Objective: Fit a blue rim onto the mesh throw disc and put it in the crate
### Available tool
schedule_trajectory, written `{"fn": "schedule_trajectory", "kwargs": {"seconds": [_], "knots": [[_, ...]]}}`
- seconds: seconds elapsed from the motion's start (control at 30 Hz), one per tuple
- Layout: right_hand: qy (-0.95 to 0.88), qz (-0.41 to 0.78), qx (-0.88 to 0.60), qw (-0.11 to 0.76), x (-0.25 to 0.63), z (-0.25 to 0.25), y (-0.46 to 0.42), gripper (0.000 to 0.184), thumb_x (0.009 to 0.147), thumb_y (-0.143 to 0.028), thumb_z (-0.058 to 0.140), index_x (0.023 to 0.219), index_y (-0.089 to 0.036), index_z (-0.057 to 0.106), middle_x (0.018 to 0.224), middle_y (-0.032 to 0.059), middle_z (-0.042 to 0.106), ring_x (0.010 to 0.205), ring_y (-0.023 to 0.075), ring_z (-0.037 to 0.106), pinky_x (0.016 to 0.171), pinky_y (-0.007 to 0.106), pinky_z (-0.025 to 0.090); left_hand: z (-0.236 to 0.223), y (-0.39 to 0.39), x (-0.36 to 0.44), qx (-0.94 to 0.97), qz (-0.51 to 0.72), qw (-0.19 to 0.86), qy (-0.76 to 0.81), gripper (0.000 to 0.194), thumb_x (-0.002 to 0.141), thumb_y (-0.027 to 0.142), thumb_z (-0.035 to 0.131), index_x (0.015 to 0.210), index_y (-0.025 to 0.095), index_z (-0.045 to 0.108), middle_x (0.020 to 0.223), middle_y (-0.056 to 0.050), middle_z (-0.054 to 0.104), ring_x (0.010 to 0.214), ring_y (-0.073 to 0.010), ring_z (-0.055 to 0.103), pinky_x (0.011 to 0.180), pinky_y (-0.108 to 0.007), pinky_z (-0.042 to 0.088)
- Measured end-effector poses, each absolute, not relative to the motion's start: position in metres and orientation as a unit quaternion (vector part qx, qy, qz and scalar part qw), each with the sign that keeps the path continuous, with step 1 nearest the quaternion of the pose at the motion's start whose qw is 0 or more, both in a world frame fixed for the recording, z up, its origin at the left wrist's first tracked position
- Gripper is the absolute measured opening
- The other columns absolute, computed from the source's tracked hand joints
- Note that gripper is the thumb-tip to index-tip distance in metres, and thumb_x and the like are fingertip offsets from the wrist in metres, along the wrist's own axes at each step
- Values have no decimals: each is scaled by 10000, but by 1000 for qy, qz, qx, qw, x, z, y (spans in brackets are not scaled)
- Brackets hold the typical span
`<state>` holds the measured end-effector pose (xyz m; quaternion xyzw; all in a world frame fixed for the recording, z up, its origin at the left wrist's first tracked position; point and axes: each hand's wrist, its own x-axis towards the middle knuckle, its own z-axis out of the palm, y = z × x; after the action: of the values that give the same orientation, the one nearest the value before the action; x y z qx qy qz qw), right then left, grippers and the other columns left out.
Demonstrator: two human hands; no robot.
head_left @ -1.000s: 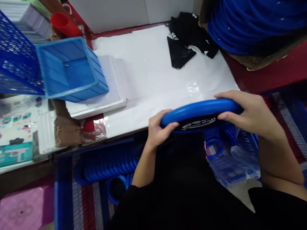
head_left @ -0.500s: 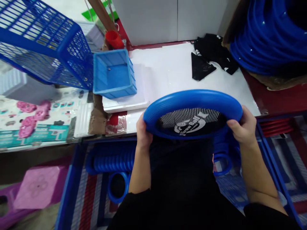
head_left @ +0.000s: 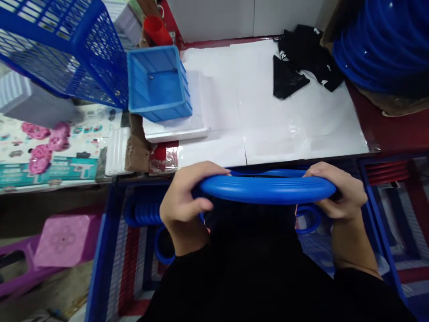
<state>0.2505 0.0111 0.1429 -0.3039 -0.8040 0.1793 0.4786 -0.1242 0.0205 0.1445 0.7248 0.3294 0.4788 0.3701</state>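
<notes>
I hold a blue plastic ring disc [head_left: 268, 188] edge-on in front of my chest, just below the near edge of the white-covered table [head_left: 268, 134]. My left hand [head_left: 183, 201] wraps round its left rim, thumb on top. On the right rim my right hand [head_left: 338, 192] is closed in the same way. The disc's black mesh face is turned away and hidden. More blue rings [head_left: 147, 212] lie in a crate under my arms.
A small blue bin [head_left: 157, 85] rests on a white block at the table's left. Black cloth pieces [head_left: 301, 62] lie at the back right. A stack of blue rings [head_left: 385, 40] fills a box at the far right. A blue mesh basket [head_left: 63, 53] and toy packages [head_left: 47, 156] are on the left.
The disc has been tipped from showing its black mesh face to edge-on and lowered towards me. Both hands have kept their grip on the rim.
</notes>
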Motion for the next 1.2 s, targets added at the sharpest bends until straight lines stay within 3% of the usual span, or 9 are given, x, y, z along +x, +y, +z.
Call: {"fn": "schedule_trajectory", "kwargs": {"seconds": [0.1,0.23,0.33,0.43,0.67,0.8,0.97,1.07,1.2], "knots": [[-854,122,-295,412,244,161,1,597,1029,-294,856,1600,-205,710,1041,120,842,816,315,802,678,449,651,180,17,-98,870,371,205,251,696,1048,754,768,1469,201,785,1173,-137,886,956,-274,856,840,-351,680],[-889,67,-322,319,233,186,-12,582,1064,-239,818,1621,-184,659,1104,127,862,842,308,810,715,451,654,191,15,-66,910,311,97,255,541,1121,610,746,1396,145,770,1063,-109,881,827,-231,836,717,-309,648],[-896,67,-321,299,233,193,-12,584,1090,-286,817,1639,-189,643,1230,156,862,1008,316,853,832,432,714,166,26,-65,880,394,125,236,443,1082,580,823,1286,187,811,942,-51,867,740,-185,815,669,-262,611],[-889,107,-325,305,244,187,-8,680,1074,-344,852,1701,-247,608,1376,160,842,1202,339,852,976,439,741,125,48,-77,824,490,205,197,509,987,645,909,1288,238,853,849,-15,852,663,-162,786,626,-247,595],[-857,168,-356,333,264,167,-16,682,1075,-375,852,1709,-306,610,1343,101,880,1174,319,880,1017,431,749,51,69,-86,703,623,307,156,534,953,716,893,1198,243,921,765,-59,827,614,-193,763,565,-277,596],[-868,139,-363,308,264,164,-24,645,1112,-371,795,1718,-270,597,1274,100,895,1082,301,895,946,396,753,64,61,-84,745,550,350,143,510,991,621,884,1303,219,876,900,-106,871,753,-244,826,684,-341,665],[-883,123,-338,303,262,162,-24,577,1130,-387,758,1671,-234,630,1216,117,899,1004,310,902,869,409,755,102,41,-77,845,427,286,146,565,1059,516,856,1511,195,749,1059,-121,897,860,-237,871,772,-319,694],[-877,114,-346,314,259,161,-25,525,1119,-380,766,1621,-257,675,1178,98,904,957,321,902,827,416,756,108,29,-71,845,439,251,176,524,1114,516,777,1521,189,737,1104,-135,902,938,-257,898,815,-332,722],[-867,81,-360,336,245,166,-31,505,1095,-353,794,1581,-266,690,1143,79,908,888,308,894,744,392,737,100,24,-73,804,495,260,203,523,1050,491,856,1489,215,785,1119,-112,917,948,-268,913,837,-328,737]]}}
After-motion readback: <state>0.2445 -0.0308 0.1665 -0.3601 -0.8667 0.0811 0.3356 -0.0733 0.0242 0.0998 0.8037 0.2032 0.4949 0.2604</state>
